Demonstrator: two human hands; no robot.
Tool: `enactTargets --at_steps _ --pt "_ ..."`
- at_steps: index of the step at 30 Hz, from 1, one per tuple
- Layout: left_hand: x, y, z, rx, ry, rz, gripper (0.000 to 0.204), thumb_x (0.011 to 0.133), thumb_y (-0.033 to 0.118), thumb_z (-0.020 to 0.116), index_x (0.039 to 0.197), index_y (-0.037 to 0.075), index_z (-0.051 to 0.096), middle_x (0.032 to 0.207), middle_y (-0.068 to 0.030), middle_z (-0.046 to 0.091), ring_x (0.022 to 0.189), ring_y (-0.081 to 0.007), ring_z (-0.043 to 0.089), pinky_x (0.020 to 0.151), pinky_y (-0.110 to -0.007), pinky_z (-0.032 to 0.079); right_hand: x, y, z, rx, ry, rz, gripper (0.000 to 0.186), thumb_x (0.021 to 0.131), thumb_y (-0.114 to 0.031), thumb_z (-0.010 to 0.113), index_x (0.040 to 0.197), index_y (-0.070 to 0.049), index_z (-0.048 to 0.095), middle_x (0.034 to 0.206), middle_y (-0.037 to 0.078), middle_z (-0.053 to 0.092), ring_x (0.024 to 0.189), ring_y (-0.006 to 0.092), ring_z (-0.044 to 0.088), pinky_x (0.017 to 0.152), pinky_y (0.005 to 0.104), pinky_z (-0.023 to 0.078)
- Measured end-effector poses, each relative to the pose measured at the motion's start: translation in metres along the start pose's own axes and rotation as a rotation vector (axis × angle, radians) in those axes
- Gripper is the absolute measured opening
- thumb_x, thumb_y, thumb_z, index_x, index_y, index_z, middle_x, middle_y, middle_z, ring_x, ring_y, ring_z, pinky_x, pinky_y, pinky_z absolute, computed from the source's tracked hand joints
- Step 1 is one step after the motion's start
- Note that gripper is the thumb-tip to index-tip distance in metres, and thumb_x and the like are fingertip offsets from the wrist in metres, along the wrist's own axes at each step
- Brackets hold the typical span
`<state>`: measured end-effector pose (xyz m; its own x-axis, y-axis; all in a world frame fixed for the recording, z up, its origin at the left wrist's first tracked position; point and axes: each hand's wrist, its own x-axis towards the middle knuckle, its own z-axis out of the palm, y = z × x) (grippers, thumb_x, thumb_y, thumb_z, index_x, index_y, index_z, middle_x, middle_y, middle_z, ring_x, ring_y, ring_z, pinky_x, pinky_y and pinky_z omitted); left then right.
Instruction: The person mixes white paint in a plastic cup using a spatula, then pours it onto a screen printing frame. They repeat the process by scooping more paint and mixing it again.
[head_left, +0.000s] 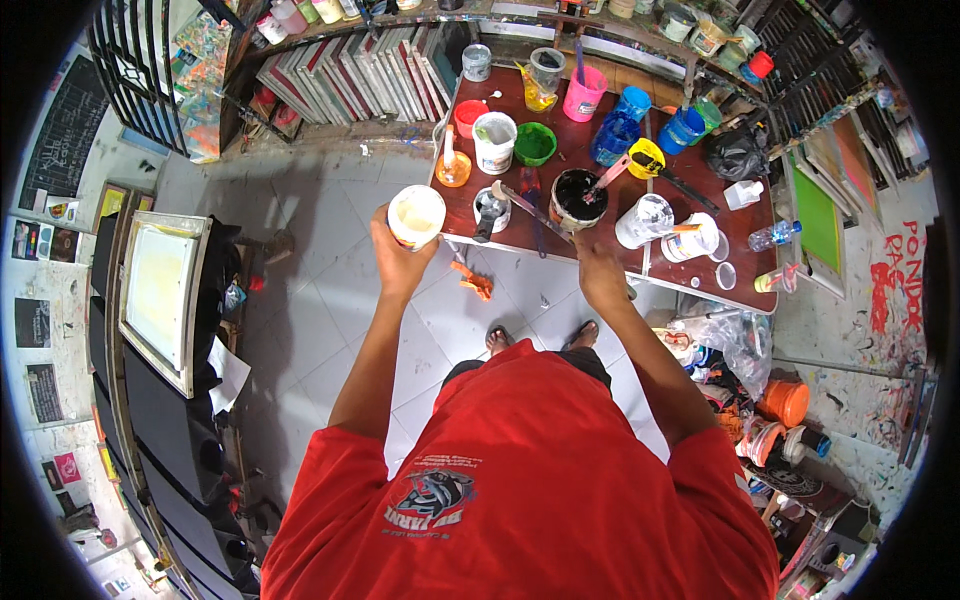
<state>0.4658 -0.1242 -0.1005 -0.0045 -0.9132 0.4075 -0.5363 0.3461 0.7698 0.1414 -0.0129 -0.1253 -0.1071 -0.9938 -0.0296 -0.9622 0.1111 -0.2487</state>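
Observation:
My left hand (398, 252) is wrapped round a white plastic tub (417, 214) with pale cream contents, held up left of the table's front edge. In my right hand (600, 272) is a long, thin stirring stick (533, 212), its brownish far end over a small grey-smeared cup (491, 208). Just beyond that hand stands a tub of black paint (578, 197) with a pink-handled tool (612, 173) resting in it. An orange cup (453, 168) and a white bucket (494, 142) stand beyond the tub in my left hand.
On the dark red table (545, 110) are several paint pots, among them a green bowl (535, 145), blue containers (615, 138) and a pink cup (585, 95). White tubs (690, 238) stand at right. Framed screens (165, 290) lean at left; an orange-stained object (474, 283) lies on the floor.

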Motion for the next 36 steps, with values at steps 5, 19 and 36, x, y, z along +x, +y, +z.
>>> enactTargets --at_steps 5,19,36 --pt "-0.005 -0.002 -0.01 0.052 -0.007 -0.019 0.09 0.06 0.009 0.089 0.132 -0.003 0.036 0.121 -0.0166 0.048 0.113 -0.0266 0.053 0.096 -0.038 0.045 0.002 0.003 0.03 0.023 0.034 -0.008 0.055 0.087 -0.005 0.052 0.141 -0.014 0.046 0.1 0.019 0.056 0.095 0.0358 0.058 0.077 0.0472 0.052" --pt "-0.014 -0.01 -0.023 0.069 0.023 -0.082 0.088 0.062 0.008 0.088 0.132 -0.002 0.035 0.121 -0.0164 0.047 0.112 -0.0266 0.053 0.096 -0.038 0.045 0.012 0.007 0.055 0.081 0.179 -0.017 0.051 0.086 -0.003 0.052 0.136 -0.014 0.053 0.093 0.015 0.055 0.085 0.0333 0.057 0.072 0.0459 0.051" --pt "-0.023 0.002 -0.028 0.081 0.017 -0.116 0.085 0.062 0.009 0.087 0.13 -0.002 0.037 0.119 -0.0151 0.047 0.111 -0.0259 0.052 0.096 -0.038 0.044 0.019 0.02 0.073 0.141 0.066 -0.059 0.048 0.092 -0.01 0.053 0.139 -0.016 0.051 0.089 0.015 0.054 0.086 0.0343 0.058 0.075 0.0456 0.051"
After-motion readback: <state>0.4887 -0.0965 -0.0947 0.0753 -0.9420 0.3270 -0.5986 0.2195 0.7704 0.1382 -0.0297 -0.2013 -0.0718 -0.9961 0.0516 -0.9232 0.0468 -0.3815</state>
